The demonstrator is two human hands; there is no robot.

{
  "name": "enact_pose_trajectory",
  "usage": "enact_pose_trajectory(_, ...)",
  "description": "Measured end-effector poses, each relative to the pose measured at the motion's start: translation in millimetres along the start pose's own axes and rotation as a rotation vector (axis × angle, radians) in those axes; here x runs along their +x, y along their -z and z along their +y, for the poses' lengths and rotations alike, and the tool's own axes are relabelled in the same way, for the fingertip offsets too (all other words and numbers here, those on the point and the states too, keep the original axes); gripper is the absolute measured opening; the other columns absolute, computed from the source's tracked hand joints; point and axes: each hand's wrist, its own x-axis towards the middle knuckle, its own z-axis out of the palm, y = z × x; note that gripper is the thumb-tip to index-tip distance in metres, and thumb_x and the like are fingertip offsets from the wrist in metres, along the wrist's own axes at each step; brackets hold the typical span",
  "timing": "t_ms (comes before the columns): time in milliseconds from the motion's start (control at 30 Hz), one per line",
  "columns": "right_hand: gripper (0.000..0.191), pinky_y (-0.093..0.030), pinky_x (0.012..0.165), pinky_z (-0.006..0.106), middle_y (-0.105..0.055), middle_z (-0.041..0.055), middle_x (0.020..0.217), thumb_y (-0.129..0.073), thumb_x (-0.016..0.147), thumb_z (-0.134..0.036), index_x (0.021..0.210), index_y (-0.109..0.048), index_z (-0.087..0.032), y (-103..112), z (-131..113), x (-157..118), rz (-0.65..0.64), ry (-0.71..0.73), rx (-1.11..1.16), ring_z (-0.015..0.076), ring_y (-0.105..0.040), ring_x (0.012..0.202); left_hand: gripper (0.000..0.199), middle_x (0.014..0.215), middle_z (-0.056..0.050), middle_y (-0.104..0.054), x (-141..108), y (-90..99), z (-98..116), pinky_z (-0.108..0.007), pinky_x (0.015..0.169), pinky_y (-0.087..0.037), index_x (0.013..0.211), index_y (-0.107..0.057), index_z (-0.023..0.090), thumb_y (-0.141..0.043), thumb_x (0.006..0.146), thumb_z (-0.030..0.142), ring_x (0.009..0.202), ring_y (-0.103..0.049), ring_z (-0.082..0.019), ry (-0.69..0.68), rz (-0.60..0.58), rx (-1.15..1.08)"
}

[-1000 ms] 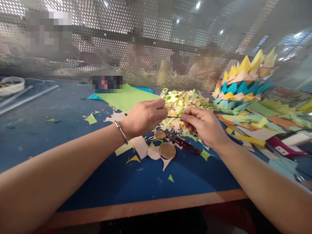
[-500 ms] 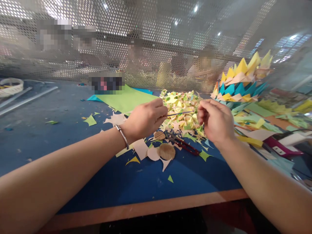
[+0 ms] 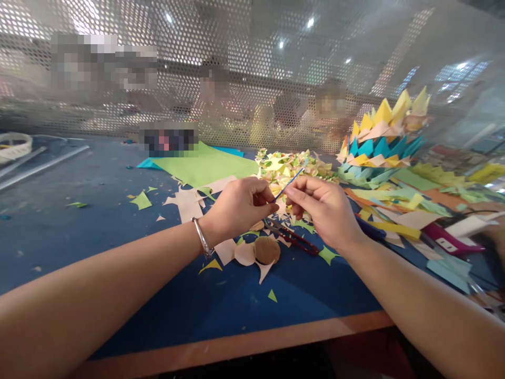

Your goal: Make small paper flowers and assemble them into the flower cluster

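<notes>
A thin blue strip (image 3: 294,180) slants up between my hands; its material is too fine to make out. My left hand (image 3: 242,205), with a silver bracelet at the wrist, pinches the strip's lower end. The thumb and fingers of my right hand (image 3: 325,208) close on it a little higher, and its free tip sticks up past them. Below lie red-handled snips (image 3: 295,238), partly covered by my hands, and a round wooden disc (image 3: 267,250) among paper scraps. Behind my hands is a heap of small cut-paper pieces (image 3: 290,164), mostly yellow, green and pale pink.
Green paper sheets (image 3: 201,164) lie at the back left. A tiered zigzag paper piece (image 3: 384,139) stands at the back right, near paper strips (image 3: 402,226) and a magenta power strip (image 3: 452,239). A perforated metal screen (image 3: 244,89) closes off the back.
My hands have come closer together, the right one moving left and slightly down. The blue strip has gone from nearly level to steeply slanted.
</notes>
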Motion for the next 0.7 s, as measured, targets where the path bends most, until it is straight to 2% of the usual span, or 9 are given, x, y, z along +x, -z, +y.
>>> enact_pose_trajectory(233,0.025,-0.046,0.047,0.022,-0.057,-0.0026,0.056,-0.074,0.080,-0.040,0.076,-0.063,-0.018,-2.6,-2.0,0.4,-0.007,-0.067,0.025,0.0086,-0.053,0.050,0.013,0.059,0.002,-0.055,-2.3,-1.6,-0.3,-0.021,0.047,-0.037,0.068,-0.061,0.017,-0.070,0.075,0.023,0.054,-0.048,-0.009,-0.010,0.018,-0.030)
enact_pose_trajectory(433,0.017,-0.046,0.048,0.023,-0.062,-0.0006,0.061,-0.072,0.082,-0.033,0.077,-0.065,-0.018,-1.7,0.0,0.8,0.003,-0.050,0.011,0.0090,-0.055,0.051,0.015,0.057,0.002,-0.057,-2.6,-2.5,1.6,-0.021,0.046,-0.037,0.066,-0.059,0.017,-0.070,0.075,0.022,0.052,-0.049,-0.009,-0.025,0.006,-0.059)
enact_pose_trajectory(567,0.013,-0.045,0.047,0.022,-0.060,-0.0024,0.056,-0.069,0.083,-0.028,0.077,-0.066,-0.018,-2.2,0.9,0.5,-0.012,-0.031,0.016,0.0084,-0.054,0.048,0.023,0.057,0.001,-0.059,-3.0,-2.1,4.4,-0.022,0.047,-0.038,0.064,-0.057,0.016,-0.068,0.081,0.028,0.052,-0.052,-0.009,-0.007,-0.032,-0.100)
enact_pose_trajectory(700,0.013,-0.045,0.049,0.022,-0.058,-0.0034,0.053,-0.067,0.084,-0.028,0.077,-0.066,-0.018,-3.2,1.3,0.1,-0.026,-0.028,0.039,0.0081,-0.054,0.048,0.022,0.054,0.002,-0.059,-3.9,-1.3,5.8,-0.022,0.046,-0.038,0.065,-0.057,0.016,-0.067,0.082,0.026,0.050,-0.052,-0.009,0.011,-0.050,-0.107)
